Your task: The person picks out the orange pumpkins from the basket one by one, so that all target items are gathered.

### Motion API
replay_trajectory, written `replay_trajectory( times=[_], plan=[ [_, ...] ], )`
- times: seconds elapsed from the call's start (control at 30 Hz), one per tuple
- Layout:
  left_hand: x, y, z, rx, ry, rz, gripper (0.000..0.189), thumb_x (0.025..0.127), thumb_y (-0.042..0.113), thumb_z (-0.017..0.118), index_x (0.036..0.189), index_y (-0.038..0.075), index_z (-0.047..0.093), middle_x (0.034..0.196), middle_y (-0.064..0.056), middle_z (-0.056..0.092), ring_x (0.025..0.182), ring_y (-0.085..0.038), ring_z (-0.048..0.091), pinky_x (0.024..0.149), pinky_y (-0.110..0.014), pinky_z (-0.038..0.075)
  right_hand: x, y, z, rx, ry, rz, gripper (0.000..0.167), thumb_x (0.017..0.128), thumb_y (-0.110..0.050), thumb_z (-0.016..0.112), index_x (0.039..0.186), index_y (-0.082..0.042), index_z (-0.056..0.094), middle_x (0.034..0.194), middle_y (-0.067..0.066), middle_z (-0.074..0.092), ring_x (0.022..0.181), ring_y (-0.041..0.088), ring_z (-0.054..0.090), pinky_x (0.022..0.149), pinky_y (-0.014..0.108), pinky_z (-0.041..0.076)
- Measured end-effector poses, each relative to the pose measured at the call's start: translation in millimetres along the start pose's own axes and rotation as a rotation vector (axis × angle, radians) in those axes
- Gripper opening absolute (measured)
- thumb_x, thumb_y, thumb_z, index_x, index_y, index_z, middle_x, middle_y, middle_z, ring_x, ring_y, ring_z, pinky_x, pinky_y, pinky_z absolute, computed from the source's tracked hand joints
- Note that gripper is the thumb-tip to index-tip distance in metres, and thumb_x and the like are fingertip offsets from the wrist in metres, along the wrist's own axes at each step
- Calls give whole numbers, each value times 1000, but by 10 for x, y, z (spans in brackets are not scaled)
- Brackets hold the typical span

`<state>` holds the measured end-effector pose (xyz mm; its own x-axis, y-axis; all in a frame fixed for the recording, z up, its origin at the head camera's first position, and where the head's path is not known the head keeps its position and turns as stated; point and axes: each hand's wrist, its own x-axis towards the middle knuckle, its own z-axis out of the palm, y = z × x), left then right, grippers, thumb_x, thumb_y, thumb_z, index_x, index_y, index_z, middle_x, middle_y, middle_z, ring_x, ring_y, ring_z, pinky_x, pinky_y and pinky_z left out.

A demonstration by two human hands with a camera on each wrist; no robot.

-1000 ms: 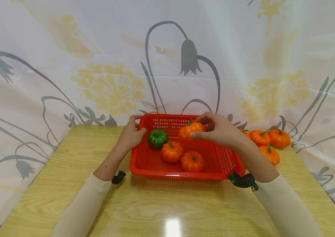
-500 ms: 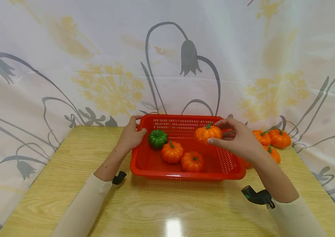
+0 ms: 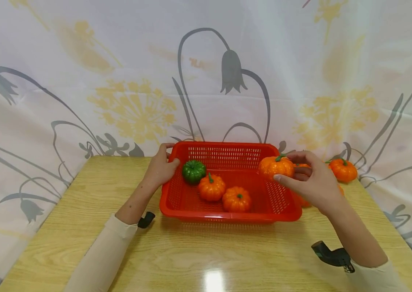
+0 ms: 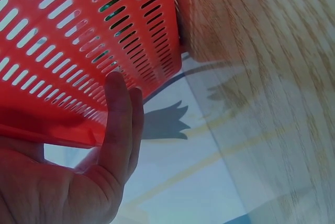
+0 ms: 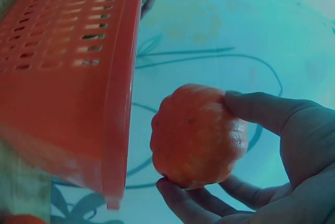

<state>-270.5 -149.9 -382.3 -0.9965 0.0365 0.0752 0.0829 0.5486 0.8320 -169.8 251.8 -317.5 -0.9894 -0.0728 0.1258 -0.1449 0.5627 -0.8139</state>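
A red plastic basket (image 3: 227, 217) with slotted walls stands on the table. My left hand (image 3: 161, 166) grips its left rim, thumb over the edge and fingers (image 4: 118, 124) along the outer wall. A small orange pumpkin (image 3: 276, 168) is pinched between the thumb and fingers of my right hand (image 3: 317, 182), raised over the basket's right end. In the right wrist view the held pumpkin (image 5: 199, 137) is beside and above the rim. Inside the basket lie a green pumpkin (image 3: 193, 172) and two orange ones, one upright (image 3: 211, 187), the other pumpkin (image 3: 237, 199) nearer the front wall.
More orange pumpkins sit on the wooden table (image 3: 206, 247) right of the basket, one pumpkin (image 3: 343, 170) at the back and others partly hidden behind my right hand. A flower-patterned cloth (image 3: 136, 73) hangs behind the table.
My right hand has carried the orange pumpkin rightward and a little toward me, from over the basket's middle to its right end. My left hand and the basket have stayed in place.
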Motion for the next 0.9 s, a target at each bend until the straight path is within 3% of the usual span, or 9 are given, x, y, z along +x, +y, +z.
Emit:
replay_trajectory(
  times=[0.43, 0.63, 0.77, 0.9],
  plan=[
    [4, -13, 14, -24, -14, -1, 59, 104, 16, 55, 160, 12, 37, 121, -20, 60, 91, -34, 71, 72, -42, 66, -153, 272, -278, -63, 92, 9, 76, 94, -33, 83, 151, -3, 43, 150, 15, 48, 131, 40, 55, 83, 5, 52],
    [-6, 2, 13, -16, -6, -10, 59, 104, 16, 55, 160, 12, 36, 119, -19, 60, 90, -34, 72, 70, -41, 66, -196, 379, -406, -107, 129, 20, 75, 94, -32, 83, 150, -3, 42, 149, 11, 45, 126, 25, 55, 85, 2, 47],
    [-21, 20, 5, -15, -11, -9, 60, 104, 16, 54, 160, 11, 35, 120, -21, 60, 91, -35, 72, 71, -41, 66, -217, 458, -489, -123, 150, 54, 78, 95, -33, 82, 153, -4, 40, 151, 14, 44, 125, 28, 54, 80, 2, 47],
    [-19, 21, 2, -15, -7, -11, 59, 104, 16, 54, 160, 12, 36, 120, -20, 60, 93, -37, 72, 71, -42, 66, -219, 541, -572, -145, 193, 66, 78, 94, -32, 83, 153, -2, 40, 147, 13, 46, 120, 18, 53, 80, 1, 46]
  ],
)
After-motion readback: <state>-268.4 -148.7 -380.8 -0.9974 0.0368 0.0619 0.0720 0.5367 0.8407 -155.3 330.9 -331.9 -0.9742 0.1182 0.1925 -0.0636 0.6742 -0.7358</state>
